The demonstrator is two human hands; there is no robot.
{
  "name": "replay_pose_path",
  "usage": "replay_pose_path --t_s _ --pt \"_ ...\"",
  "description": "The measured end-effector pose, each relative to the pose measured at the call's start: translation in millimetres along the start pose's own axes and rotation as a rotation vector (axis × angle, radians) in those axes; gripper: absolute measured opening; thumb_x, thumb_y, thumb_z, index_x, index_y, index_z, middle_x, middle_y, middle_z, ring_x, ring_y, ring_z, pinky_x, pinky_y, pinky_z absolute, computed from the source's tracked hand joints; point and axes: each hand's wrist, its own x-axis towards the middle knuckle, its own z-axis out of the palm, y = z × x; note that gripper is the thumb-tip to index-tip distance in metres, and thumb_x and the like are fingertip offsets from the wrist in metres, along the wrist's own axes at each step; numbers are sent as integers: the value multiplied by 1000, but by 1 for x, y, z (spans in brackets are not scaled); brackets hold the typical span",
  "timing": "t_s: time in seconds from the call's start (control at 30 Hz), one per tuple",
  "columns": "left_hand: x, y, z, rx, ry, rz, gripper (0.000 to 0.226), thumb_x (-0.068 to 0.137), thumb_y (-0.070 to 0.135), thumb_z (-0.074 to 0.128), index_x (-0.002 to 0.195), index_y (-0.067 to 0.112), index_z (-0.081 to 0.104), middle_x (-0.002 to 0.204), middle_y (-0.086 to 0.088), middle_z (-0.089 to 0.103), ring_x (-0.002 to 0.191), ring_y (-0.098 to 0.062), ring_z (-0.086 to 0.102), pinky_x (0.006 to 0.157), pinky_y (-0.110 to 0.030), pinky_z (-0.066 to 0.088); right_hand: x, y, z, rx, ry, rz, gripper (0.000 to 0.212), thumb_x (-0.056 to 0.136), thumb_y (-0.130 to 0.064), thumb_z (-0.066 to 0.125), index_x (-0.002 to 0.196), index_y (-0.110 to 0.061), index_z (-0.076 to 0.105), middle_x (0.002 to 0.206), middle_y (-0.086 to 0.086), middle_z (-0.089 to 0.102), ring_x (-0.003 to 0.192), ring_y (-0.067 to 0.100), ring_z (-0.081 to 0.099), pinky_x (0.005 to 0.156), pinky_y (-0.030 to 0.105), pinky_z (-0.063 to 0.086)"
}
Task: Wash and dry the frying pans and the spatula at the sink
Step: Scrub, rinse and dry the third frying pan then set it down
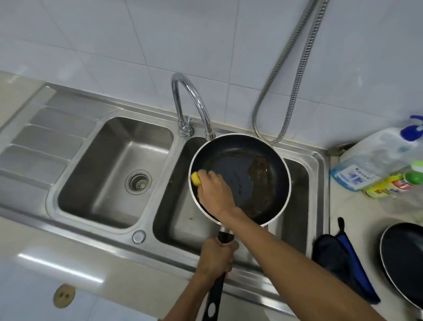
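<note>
Item: dark non-stick frying pan with pale rim (253,167), held over the right basin of a stainless steel double sink (113,170).

Head view: left hand (216,257), fingers closed around the pan's black handle (214,298); right hand (214,189), fingers gripping a yellow sponge (195,179) against the pan's inner left edge. Brown residue inside. Chrome curved tap (191,103) behind. Second dark frying pan (409,263) on the tabletop (358,210), right, beside a folded dark blue cloth (342,260).
</note>
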Motion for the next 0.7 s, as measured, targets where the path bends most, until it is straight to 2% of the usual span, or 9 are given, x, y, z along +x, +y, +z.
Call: replay_pose_path --t_s 0.07,0.2,0.3,0.43,0.53,0.63,0.7 --pt "-2 1 -5 -13 9 10 19 91 12 62 75 13 52 52 0 44 39 -11 38 39 -24 34 15 -9 -1 -8 79 -28 28 92 -13 56 120 -9 54 107 20 56 92 38 54 67 45 47" --pt "-1 6 -19 -37 72 30 22 90 11 62 72 15 51 50 2 46 38 -10 40 40 -23 35 23 -13 7 -130 131 -233 30 88 -17 52 118 -12 56 98 17 51 81 33 52 54 40 48" --pt "-4 7 -23 -23 90 57 23 87 8 60 68 15 48 50 0 43 39 -12 38 40 -23 34 40 -6 9 -215 92 -349 35 87 -15 57 122 -11 57 101 20 50 82 36 52 58 43 50" --pt "-13 -2 -24 54 129 66 20 83 11 62 67 12 49 55 -7 42 42 -17 39 42 -26 35 81 20 -21 -287 101 -142 43 93 -18 59 135 -13 48 117 22 48 101 40 51 76 49 52" --pt "-14 -4 -26 36 146 57 23 84 10 63 66 12 49 53 -6 42 41 -17 39 41 -26 35 87 58 -39 -348 105 26 45 93 -16 60 136 -15 47 123 22 49 108 41 51 82 47 49" --pt "-10 2 -30 -11 120 54 27 88 6 61 67 15 46 51 -1 39 39 -13 35 40 -24 32 63 94 -41 -422 101 95 48 88 -15 67 133 -12 53 120 23 54 108 41 55 85 47 51" --pt "-6 5 -31 -7 123 48 23 88 5 60 72 13 45 52 -1 37 39 -13 33 40 -23 30 37 106 -39 -454 80 125 46 81 -14 74 124 -10 61 112 22 59 101 40 60 81 46 53"
